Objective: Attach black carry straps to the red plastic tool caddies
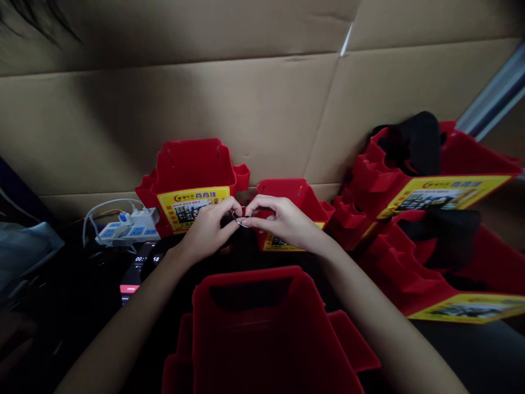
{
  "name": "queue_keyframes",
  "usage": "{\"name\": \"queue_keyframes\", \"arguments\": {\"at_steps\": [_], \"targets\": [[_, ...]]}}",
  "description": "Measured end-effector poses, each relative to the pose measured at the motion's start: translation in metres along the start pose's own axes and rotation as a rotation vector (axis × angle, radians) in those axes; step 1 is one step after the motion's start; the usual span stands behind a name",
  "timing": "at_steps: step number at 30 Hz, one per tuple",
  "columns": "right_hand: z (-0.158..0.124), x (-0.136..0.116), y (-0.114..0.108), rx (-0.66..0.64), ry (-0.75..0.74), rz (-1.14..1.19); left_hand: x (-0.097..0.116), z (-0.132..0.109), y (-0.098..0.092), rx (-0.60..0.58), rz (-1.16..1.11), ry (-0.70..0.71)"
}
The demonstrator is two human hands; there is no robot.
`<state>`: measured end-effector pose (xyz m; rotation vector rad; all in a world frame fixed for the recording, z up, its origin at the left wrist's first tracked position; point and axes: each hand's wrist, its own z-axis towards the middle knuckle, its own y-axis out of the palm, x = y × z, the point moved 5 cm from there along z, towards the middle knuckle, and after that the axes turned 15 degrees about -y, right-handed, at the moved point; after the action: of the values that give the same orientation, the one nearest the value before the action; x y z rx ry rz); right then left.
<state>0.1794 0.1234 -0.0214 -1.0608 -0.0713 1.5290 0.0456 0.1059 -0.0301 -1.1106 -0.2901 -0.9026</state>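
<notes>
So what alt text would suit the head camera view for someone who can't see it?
A left hand and a right hand pinch a small metal ring between them, just beyond an open red bin. More red bins with yellow labels stand against a cardboard wall, and a white power strip lies at the left.

- Left hand [207, 232] and right hand [283, 221] meet mid-worktop, wire ring [239, 219] pinched between them.
- Near bin [262, 328] before the hands; back-left bin [192, 169] and middle bin [293, 194] behind, against cardboard wall [246, 98].
- Power strip [129, 229] left of back-left bin; phone [137, 268] before it.
- Right-hand bins [394, 180] tipped, one before the other.
</notes>
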Motion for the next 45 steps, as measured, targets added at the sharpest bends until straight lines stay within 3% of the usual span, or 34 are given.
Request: {"name": "queue_keyframes", "arguments": {"at_steps": [4,11,15,21,27,36,45], "targets": [[0.0,-0.002,-0.001,-0.028,-0.094,-0.069,-0.003,0.002,-0.002,-0.119,0.033,0.04],[-0.001,-0.001,0.005,-0.002,-0.014,-0.123,-0.005,-0.004,-0.006,-0.072,0.135,0.08],[-0.001,-0.001,0.01,0.052,0.008,-0.136,-0.002,-0.007,-0.008,-0.101,0.114,0.095],[-0.003,0.008,0.011,0.103,0.075,-0.04,0.005,-0.005,0.001,-0.231,0.083,0.151],[-0.004,0.005,0.013,0.121,0.074,0.119,0.01,-0.008,-0.002,-0.26,0.072,0.159],[-0.009,0.0,0.006,-0.051,0.21,0.434,0.01,-0.006,-0.004,-0.265,-0.095,0.062],[-0.007,0.012,0.014,0.059,0.224,0.163,0.007,-0.006,0.012,-0.296,-0.106,0.048]]}}
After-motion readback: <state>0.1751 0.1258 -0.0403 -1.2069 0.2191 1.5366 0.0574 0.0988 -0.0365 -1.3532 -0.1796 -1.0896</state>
